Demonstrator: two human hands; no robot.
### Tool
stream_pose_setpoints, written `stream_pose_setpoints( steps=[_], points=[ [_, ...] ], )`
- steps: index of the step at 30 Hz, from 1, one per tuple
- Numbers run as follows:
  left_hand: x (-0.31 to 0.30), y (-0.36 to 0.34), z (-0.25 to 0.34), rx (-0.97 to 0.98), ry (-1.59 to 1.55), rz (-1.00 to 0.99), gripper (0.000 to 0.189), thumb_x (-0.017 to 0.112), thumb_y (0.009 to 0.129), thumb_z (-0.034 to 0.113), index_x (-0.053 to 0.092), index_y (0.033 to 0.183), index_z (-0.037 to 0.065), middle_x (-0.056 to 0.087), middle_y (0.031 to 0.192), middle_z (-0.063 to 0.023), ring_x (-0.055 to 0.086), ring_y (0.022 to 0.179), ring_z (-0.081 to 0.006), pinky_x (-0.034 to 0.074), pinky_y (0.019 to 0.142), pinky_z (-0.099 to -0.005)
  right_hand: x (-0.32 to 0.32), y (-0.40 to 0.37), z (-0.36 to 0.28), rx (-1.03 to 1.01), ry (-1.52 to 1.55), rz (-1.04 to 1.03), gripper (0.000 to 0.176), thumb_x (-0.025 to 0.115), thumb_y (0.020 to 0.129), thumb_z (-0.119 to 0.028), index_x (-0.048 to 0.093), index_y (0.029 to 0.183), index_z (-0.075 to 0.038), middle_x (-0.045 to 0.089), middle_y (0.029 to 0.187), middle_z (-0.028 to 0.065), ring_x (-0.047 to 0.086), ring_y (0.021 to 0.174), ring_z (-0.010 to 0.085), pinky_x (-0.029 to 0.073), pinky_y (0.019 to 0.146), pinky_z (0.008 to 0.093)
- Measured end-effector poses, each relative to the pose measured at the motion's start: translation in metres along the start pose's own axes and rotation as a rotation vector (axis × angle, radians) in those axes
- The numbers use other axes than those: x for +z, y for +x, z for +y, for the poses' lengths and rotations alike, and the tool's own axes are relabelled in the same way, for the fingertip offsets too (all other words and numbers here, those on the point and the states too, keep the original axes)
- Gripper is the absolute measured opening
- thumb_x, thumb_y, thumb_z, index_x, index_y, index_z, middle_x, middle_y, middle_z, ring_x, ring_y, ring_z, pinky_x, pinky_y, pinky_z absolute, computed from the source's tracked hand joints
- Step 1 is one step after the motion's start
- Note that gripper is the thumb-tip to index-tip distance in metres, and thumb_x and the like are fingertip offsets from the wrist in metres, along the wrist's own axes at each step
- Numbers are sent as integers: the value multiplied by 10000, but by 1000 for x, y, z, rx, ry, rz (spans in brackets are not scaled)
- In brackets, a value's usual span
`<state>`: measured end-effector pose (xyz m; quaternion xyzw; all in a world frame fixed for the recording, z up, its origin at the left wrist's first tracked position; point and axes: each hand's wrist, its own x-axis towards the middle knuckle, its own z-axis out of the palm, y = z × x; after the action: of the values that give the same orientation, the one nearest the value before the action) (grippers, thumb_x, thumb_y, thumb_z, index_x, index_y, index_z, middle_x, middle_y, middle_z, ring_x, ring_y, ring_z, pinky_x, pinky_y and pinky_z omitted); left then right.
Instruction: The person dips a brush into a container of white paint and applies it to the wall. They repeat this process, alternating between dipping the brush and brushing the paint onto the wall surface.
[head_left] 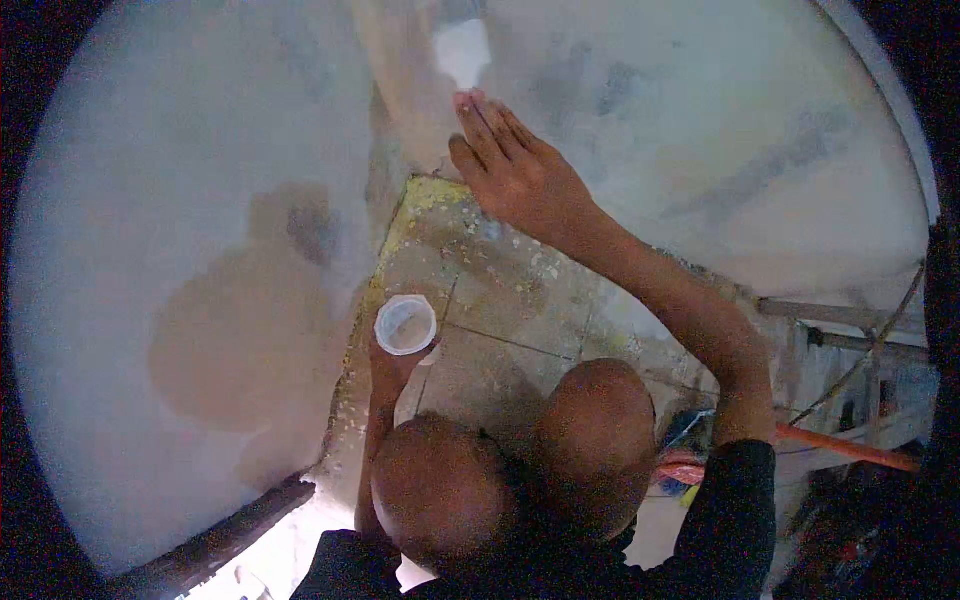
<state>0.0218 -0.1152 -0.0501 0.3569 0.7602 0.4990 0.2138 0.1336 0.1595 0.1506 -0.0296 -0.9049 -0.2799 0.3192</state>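
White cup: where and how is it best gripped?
Grip the white cup around its outer wall below the rim, probably from the person's side, where the left hand holds it: its mouth faces the camera, so that keeps the opening clear.

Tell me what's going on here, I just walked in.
Someone is working by a pale wall. The right hand holds a flat white tool, perhaps a scraper or brush, up at the wall; whether it touches is unclear. The left hand holds a white cup above the floor, open side up.
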Motion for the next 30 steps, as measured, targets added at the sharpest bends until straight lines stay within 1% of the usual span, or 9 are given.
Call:
stream_pose_setpoints(
  steps=[6,10,15,18,20,23,26,28,30],
  points=[
    [0,17,2,89,-61,-28,687,951,626,197,607,1196,27,684,1151,-112,654,1076,-237,506,979,-387,176,-105,-80,-89,-81,-245,306,571,839,-141,630,1025,94,485,1373,358,556,1247,423,457,1069,510],
    [-13,2,23,47,-98,-24,716,947,631,187,588,1229,27,670,1185,-118,644,1100,-232,503,987,-384,146,-104,-99,-219,193,-336,319,559,857,-140,629,1078,79,503,1346,370,576,1218,434,499,1021,505],
    [-15,-7,16,22,-108,-12,746,947,631,188,573,1257,29,663,1206,-112,639,1112,-228,498,994,-380,82,-46,-43,-21,630,-549,333,530,911,-118,635,1226,-107,570,1350,251,597,1220,362,549,952,457],
    [-12,-15,6,31,-121,12,764,949,631,191,566,1272,30,660,1215,-108,638,1116,-226,496,998,-378,11,7,18,184,560,-415,440,538,907,-97,600,1339,-155,608,1340,183,613,1215,307,543,964,430],
    [-11,-15,3,25,-129,36,775,949,630,193,562,1282,31,657,1221,-104,637,1119,-224,494,1001,-377,-9,17,54,99,573,46,461,573,881,-71,599,1336,-139,634,1302,191,601,1232,322,521,1000,426],
    [-12,-11,14,-6,-154,3,790,949,633,196,552,1298,41,657,1218,-97,629,1130,-215,487,1012,-368,-69,45,50,212,522,87,504,611,842,-49,589,1342,-112,571,1392,188,554,1294,323,495,1038,422],
    [-11,-11,16,-37,-214,-35,794,948,634,201,548,1302,46,658,1217,-96,627,1133,-214,481,1020,-363,-41,30,33,72,123,96,508,631,828,-62,588,1334,-93,505,1460,185,517,1332,329,494,1039,420],
    [-10,-8,15,-51,-262,-42,790,947,635,203,549,1298,45,658,1216,-98,629,1129,-216,479,1022,-362,0,9,9,62,121,5,487,631,822,-92,590,1305,-46,448,1478,249,497,1341,361,504,1027,424],
    [-8,-5,13,65,-126,-6,775,947,634,206,555,1281,41,662,1212,-103,638,1116,-226,481,1021,-371,47,-22,-25,39,78,-254,452,636,816,-121,596,1248,2,485,1397,321,523,1296,396,510,1023,430]
  ],
)
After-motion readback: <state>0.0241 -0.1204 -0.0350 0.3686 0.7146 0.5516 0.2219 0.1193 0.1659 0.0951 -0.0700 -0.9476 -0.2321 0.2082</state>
